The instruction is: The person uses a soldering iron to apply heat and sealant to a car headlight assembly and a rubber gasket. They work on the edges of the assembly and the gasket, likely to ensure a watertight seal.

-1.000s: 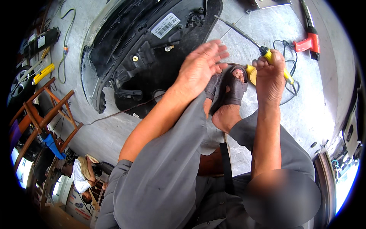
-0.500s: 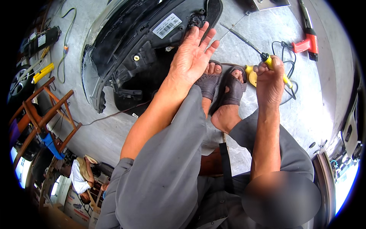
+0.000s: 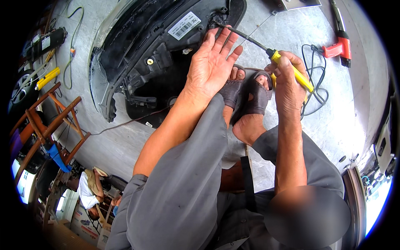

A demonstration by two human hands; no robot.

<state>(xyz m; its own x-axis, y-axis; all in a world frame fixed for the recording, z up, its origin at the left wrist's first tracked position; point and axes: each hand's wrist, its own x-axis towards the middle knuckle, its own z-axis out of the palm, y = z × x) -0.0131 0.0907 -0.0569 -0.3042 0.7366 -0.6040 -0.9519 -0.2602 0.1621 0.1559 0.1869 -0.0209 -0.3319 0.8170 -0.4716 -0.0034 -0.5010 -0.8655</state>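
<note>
A black plastic lamp housing (image 3: 141, 62) with a clear lens edge and white label lies on a dark mat by my sandalled feet. My right hand (image 3: 291, 83) grips a long-shafted tool by its yellow handle (image 3: 303, 81); the metal shaft (image 3: 246, 36) reaches left to a fitting at the housing's upper right end. My left hand (image 3: 210, 64) is open, palm up, with fingertips just under the tool's tip at that fitting; whether they touch it I cannot tell. Behind my right hand, part of another yellow object shows, mostly hidden.
A red heat gun (image 3: 337, 48) with looped black cable (image 3: 316, 98) lies at right, below a metal plate (image 3: 298, 3). At left are a wooden chair frame (image 3: 58, 118), cords, a yellow tube (image 3: 48, 78) and a wheel (image 3: 21, 91). Another person (image 3: 89, 187) is at lower left.
My left hand has moved up onto the housing's upper right area. My right hand has swung the tool, bringing its tip down and left to the fitting beside my left fingertips.
</note>
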